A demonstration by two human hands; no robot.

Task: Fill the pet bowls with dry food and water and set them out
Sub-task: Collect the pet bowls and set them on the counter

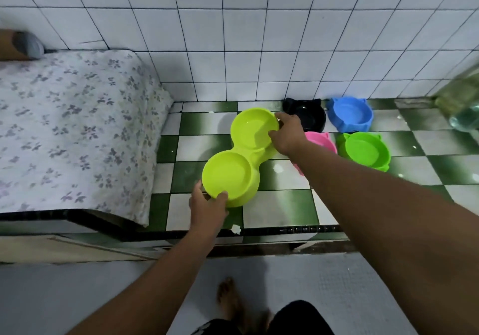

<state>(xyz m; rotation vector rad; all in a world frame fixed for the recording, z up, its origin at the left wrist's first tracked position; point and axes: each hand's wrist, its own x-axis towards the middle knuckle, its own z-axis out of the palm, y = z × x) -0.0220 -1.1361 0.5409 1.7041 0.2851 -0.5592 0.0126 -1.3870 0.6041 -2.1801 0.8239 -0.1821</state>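
A lime double bowl [242, 153] is held upright and slantwise, gripped at its near end by the left hand [207, 205] and at its far rim by the right hand [287, 135]. Just beside it, four cat-eared bowls are grouped on the checkered worktop [280, 218]: a black bowl [311, 117], a blue bowl [350, 114], a half-hidden pink bowl [321, 140] and a green bowl [365, 150].

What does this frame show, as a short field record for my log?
held item: lime double pet bowl
left hand: grips near compartment's rim
right hand: grips far compartment's rim
contents: no dry food visible in it
other bowls: black bowl, blue bowl, pink bowl, green bowl, grouped to its right
surface: checkered tiled ledge
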